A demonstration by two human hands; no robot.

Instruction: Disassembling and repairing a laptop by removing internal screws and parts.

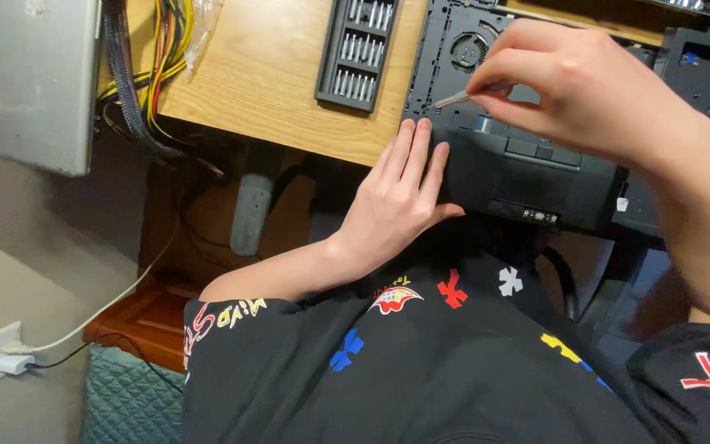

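A black laptop base (519, 156) lies at the front edge of a wooden desk (265, 74), its fan opening showing near the top. My left hand (400, 193) rests flat with its fingers together on the laptop's near left corner, steadying it. My right hand (585, 86) hovers over the laptop and pinches a slim silver screwdriver (454, 99), whose tip points at the laptop's left edge. My black printed shirt fills the lower part of the view.
A dark tray of several screwdriver bits (359, 49) lies on the desk left of the laptop. A grey computer case (26, 82) with a bundle of coloured cables (145, 74) stands at left. Another black part (708, 74) sits at far right. A wall outlet (2, 353) is at lower left.
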